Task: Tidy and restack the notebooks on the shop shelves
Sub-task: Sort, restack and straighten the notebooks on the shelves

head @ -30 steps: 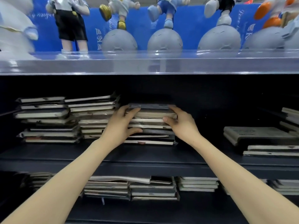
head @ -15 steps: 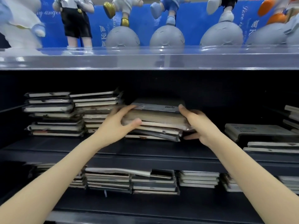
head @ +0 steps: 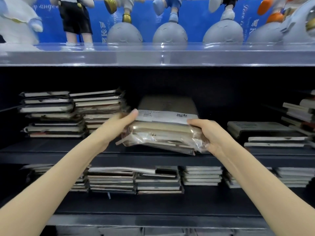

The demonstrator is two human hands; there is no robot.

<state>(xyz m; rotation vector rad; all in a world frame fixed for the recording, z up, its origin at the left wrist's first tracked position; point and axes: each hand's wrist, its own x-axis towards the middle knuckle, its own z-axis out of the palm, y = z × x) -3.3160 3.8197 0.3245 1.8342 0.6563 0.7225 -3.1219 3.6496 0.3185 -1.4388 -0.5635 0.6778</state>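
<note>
L hand clamped on left end of plastic-wrapped notebook stack, thumb on top; R hand clamped on right end, fingers curled underneath. Held clear of middle shelf near its front edge, tilted, right end lower, labelled grey cover on top. Below, on lower shelf: row of notebook piles. Further back on middle shelf: two tall piles at left, side by side; flatter pile at right, apart from held stack. Up top, behind clear shelf front: figurines on grey spheres, blue backdrop.
</note>
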